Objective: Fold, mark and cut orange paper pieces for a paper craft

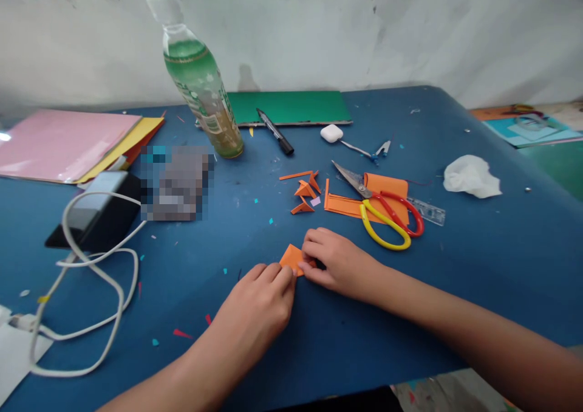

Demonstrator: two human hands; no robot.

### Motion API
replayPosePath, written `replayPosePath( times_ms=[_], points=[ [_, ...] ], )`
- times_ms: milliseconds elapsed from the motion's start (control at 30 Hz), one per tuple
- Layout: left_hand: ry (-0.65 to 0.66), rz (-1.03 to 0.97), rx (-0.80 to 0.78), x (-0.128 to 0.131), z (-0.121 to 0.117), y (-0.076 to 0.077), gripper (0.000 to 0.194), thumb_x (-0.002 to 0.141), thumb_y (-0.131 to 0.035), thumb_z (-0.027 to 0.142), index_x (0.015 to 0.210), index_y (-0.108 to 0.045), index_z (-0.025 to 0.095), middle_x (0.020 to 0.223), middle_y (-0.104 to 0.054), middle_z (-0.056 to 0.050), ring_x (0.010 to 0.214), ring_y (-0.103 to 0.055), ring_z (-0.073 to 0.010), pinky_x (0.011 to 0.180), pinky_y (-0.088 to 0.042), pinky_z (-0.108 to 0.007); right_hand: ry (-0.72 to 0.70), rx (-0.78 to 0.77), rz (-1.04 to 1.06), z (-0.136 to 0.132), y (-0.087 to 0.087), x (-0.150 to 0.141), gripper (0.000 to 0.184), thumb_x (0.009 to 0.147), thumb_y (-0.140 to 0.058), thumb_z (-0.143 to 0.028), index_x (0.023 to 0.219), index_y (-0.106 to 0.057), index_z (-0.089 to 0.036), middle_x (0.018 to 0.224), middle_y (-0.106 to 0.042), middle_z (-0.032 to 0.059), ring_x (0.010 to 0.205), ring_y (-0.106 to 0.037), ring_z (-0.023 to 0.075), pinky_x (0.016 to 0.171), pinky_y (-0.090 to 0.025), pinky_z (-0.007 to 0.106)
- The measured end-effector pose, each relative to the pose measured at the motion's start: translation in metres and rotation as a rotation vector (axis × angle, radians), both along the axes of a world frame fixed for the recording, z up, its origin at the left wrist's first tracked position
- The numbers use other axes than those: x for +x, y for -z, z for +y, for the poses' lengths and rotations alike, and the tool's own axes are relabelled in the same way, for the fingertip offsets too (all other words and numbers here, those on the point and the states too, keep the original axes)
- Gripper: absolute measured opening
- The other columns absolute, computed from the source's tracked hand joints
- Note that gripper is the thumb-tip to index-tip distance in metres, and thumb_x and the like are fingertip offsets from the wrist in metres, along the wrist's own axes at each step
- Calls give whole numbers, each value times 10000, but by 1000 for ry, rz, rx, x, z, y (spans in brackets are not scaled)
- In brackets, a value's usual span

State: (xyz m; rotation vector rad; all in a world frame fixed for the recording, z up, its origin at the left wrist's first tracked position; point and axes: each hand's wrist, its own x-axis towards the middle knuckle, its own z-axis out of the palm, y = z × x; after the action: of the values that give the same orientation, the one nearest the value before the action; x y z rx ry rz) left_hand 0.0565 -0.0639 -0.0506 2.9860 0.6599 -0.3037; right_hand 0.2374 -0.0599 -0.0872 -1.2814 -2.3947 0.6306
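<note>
A small folded piece of orange paper [291, 257] lies on the blue table between my hands, its pointed corner facing away from me. My left hand [268, 290] has its fingers closed on the paper's left and near edge. From the right, my right hand [334, 260] pinches the opposite side with curled fingers. The fingertips cover part of the folds. Just beyond are several small folded orange pieces [307, 187]. Scissors [364, 193] with one red and one yellow handle rest on orange paper strips [344, 205], near a clear ruler [428, 211].
A bottle [200, 84] stands at the back left, near a black marker [276, 131] and a green board [291, 107]. A white cable [121, 302] loops across the left side beside a phone [100, 199]. Crumpled tissue [471, 176] lies right; paper scraps dot the table.
</note>
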Motion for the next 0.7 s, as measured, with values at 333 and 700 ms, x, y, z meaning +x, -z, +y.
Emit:
replayPosePath(
  times_ms=[333, 700],
  points=[
    [-18, -50, 153, -3, -10, 7, 319, 761, -467, 44, 1047, -609, 43, 940, -619, -114, 837, -571, -230, 710, -491, -337, -127, 259, -187, -6, -6, 7, 125, 871, -465, -166, 858, -588, -149, 788, -537, 48, 687, -444, 157, 605, -357, 270],
    [-112, 22, -2, -1, -13, 4, 284, 761, -474, 59, 999, -630, 72, 949, -607, -121, 878, -560, -244, 718, -486, -353, -226, 228, -547, -31, -23, 11, 295, 797, -564, -142, 1085, -617, -179, 526, -591, -5, 488, -513, 151, 463, -241, 296]
  ],
)
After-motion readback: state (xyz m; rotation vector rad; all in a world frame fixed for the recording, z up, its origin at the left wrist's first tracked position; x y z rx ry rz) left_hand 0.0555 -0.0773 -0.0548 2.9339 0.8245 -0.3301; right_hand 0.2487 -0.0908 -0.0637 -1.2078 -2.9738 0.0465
